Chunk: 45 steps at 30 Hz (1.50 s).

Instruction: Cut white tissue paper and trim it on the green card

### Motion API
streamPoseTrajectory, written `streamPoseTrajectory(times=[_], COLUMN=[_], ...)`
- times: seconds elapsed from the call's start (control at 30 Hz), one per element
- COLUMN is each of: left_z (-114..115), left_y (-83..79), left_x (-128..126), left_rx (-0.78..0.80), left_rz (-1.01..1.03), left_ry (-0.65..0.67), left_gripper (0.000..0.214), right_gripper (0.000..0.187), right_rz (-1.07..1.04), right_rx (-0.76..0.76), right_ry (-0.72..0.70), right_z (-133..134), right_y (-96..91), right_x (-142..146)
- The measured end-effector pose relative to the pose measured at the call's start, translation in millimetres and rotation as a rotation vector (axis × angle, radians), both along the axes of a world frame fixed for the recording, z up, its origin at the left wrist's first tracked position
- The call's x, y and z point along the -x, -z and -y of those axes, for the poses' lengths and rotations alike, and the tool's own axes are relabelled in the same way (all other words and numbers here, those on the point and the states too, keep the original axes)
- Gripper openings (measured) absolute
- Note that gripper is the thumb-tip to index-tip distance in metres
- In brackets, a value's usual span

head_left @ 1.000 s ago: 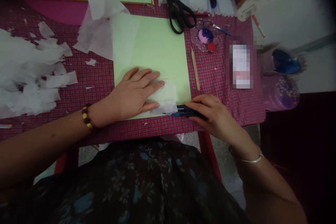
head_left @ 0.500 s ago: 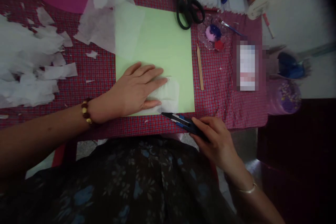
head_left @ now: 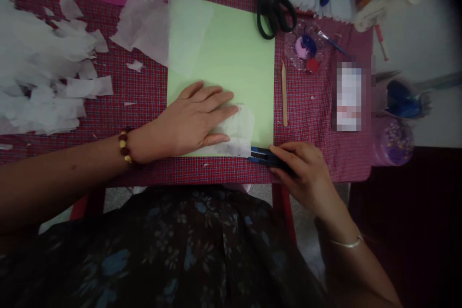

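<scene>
My left hand [head_left: 197, 118] lies flat with its fingers spread, pressing a folded piece of thin white paper [head_left: 241, 130] onto a light green sheet [head_left: 238, 57]. A black and blue utility knife [head_left: 267, 156] is gripped in my right hand [head_left: 306, 173]. Its front end meets the white paper's lower right corner, near the front edge of the green sheet. The blade tip is hidden at the paper, apparently under it. Another thin translucent sheet [head_left: 187, 33] overlaps the upper left of the green sheet.
Torn white paper [head_left: 46, 67] is heaped on the left of the checked tablecloth [head_left: 140, 101]. Black-handled scissors [head_left: 272, 9], a wooden stick [head_left: 284, 94], a paint dish [head_left: 290, 53] and a brush [head_left: 334, 42] lie on the right. A purple jar [head_left: 393, 142] stands farther right.
My right hand has brought the utility knife rightward and slightly up, from the paper's lower edge to its right corner. My left hand stays pressed on the paper; the whole view has shifted a little.
</scene>
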<state>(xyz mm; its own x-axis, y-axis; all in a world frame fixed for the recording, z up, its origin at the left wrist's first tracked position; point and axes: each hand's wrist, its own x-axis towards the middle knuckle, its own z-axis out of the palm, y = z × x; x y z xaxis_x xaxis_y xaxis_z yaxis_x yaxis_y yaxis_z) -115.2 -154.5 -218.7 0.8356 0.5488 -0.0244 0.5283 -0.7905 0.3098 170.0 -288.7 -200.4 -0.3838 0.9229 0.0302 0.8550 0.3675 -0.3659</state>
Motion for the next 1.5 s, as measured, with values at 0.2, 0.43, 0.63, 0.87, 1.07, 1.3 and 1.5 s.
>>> streamPoseTrajectory(times=[0.2,0.43,0.63,0.87,1.07,1.3,1.5], left_z=[0,-1,-1,0,-1,0,-1], left_y=[6.2,1.5,-0.1,-2.0,1.2,1.0,7.5], left_x=[1,0,-1,-2,-1,0,2], left_rx=[-0.044,0.040,0.058,0.067,0.060,0.013,-0.084], left_rz=[0.034,0.036,0.015,0.015,0.042,0.008,0.042], left_ry=[0.016,-0.007,-0.029,-0.035,-0.024,-0.004,0.034], left_gripper=[0.064,0.052,0.049,0.049,0.051,0.052,0.056], right_gripper=[0.047,0.046,0.048,0.049,0.044,0.045,0.041], right_rz=[0.018,-0.002,-0.011,-0.044,-0.024,0.034,0.020], right_rx=[0.001,0.001,-0.001,0.018,0.050,-0.015,-0.018], right_ry=[-0.043,-0.004,-0.013,-0.029,-0.051,-0.001,-0.012], right_z=[-14,-14,-15,-17,-15,-14,-14], right_y=[0.9,2.4,1.8,0.4,-2.9,-7.8,-2.8], right_x=[0,-9,-2,-1,-18,-21,-12])
